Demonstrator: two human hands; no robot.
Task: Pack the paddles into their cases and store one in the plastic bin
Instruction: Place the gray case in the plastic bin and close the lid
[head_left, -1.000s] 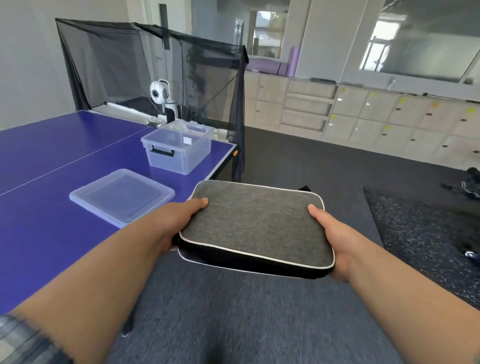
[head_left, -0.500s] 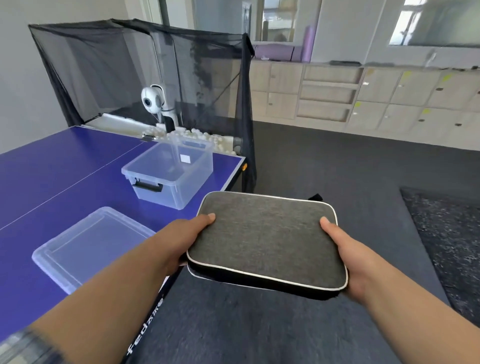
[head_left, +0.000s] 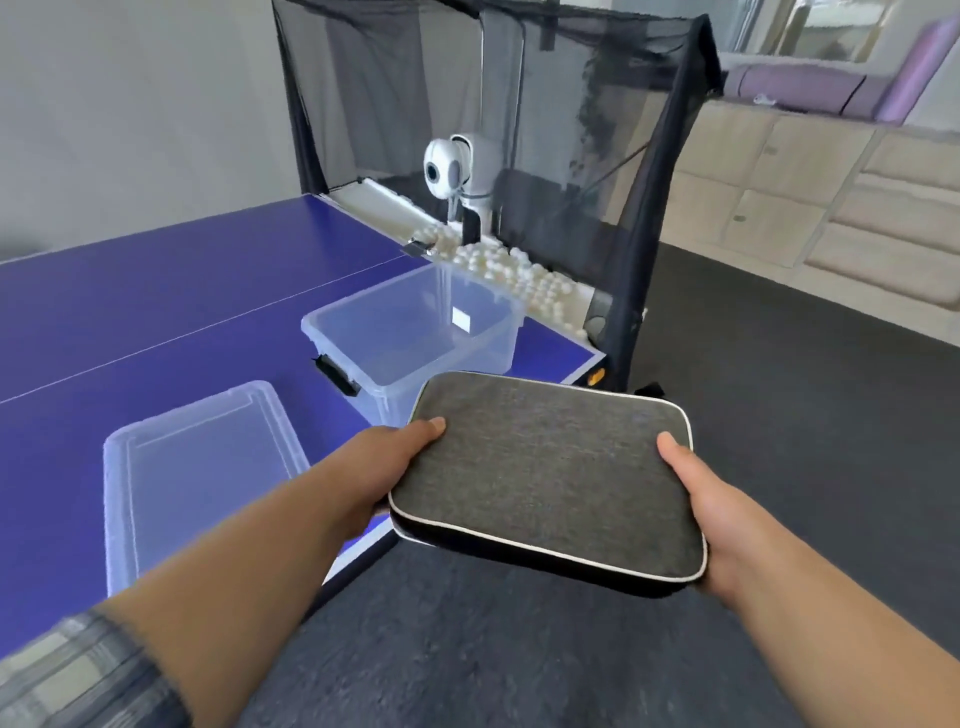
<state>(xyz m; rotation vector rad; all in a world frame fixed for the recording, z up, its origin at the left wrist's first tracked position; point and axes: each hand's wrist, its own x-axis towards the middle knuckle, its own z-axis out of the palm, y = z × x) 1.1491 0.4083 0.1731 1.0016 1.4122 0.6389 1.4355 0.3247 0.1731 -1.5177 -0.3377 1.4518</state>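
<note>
I hold a flat grey paddle case (head_left: 545, 473) with white piping level in front of me, just off the near right corner of the table. My left hand (head_left: 387, 467) grips its left edge, thumb on top. On the opposite edge my right hand (head_left: 704, 499) grips the same way. The case is shut; what is inside is hidden. A clear plastic bin (head_left: 415, 332) with a black latch stands open on the blue table, just beyond the case. Its clear lid (head_left: 197, 467) lies flat on the table to the left.
The blue ping-pong table (head_left: 156, 301) fills the left. At its far end stand a white ball machine (head_left: 457, 171), a tray of white balls (head_left: 514, 275) and a black catch net (head_left: 597, 130). Dark carpet (head_left: 805, 389) lies to the right, wooden cabinets (head_left: 831, 187) behind.
Both hands have carried the case closer to the bin, and my view has swung left and nearer to the table. The grip on the case is unchanged.
</note>
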